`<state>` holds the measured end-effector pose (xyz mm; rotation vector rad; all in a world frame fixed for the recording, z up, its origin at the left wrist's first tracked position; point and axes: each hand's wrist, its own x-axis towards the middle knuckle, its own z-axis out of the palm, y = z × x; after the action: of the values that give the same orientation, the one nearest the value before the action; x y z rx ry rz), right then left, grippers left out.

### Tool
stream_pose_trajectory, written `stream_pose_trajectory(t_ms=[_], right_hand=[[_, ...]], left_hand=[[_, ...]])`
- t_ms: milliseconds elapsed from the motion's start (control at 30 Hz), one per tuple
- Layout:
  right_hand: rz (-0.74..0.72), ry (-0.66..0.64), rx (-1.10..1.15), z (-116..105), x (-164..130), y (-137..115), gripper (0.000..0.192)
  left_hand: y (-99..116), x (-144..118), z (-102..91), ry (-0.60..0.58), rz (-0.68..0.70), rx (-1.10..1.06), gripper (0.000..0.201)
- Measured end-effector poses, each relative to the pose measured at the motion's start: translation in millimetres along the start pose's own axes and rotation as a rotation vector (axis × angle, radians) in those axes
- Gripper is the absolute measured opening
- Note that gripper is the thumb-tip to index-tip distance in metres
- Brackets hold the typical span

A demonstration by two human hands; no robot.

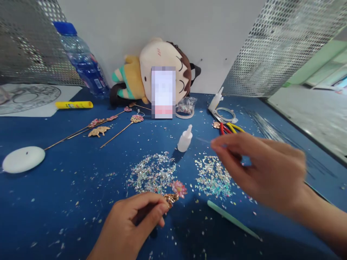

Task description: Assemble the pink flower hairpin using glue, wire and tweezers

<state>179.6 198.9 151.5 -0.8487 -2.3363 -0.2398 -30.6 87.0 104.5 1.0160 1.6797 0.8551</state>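
My left hand (135, 220) is closed in a pinch on a gold hair ornament (171, 199) with a pink flower (179, 188) at its tip, held low over the blue table. Raised to the right, my right hand (265, 169) pinches a thin pale strand (203, 140), which is blurred and points left. Just beyond that strand stands a small white glue bottle (185, 140). Iridescent flakes lie in a left pile (154, 171) and a right pile (213, 173) near my hands. A mint-green stick (233, 219) rests between them.
Gold hairpins (119, 133), a white oval object (24, 159) and a yellow tube (74, 105) lie left. Behind are a blue bottle (84, 61), plush doll (132, 77) and phone (163, 92). Pliers (226, 127), another glue bottle (216, 99) and wires (271, 130) lie right.
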Motion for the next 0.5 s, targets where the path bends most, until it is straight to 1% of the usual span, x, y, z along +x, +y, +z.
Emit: stream_pose_trajectory(t_ms=[100,233,333,500], right_hand=[[0.038,0.02,0.008,14.9,15.1,14.4,0.016],[0.05,0.01,0.018,30.8,19.9,23.4,0.016],[0.056,0.007,0.019,35.3,19.7,25.6,0.017],[0.061,-0.01,0.024,34.4,19.7,25.4,0.016]], left_hand=[[-0.2,-0.1,2.9,0.059,0.008,-0.093,0.023],[-1.8,0.1,4.8,0.095,0.013,-0.169,0.018],[-2.1,0.3,4.3,0.097,0.022,-0.176,0.018],[-0.3,-0.3,3.4,0.096,0.018,-0.179,0.018]])
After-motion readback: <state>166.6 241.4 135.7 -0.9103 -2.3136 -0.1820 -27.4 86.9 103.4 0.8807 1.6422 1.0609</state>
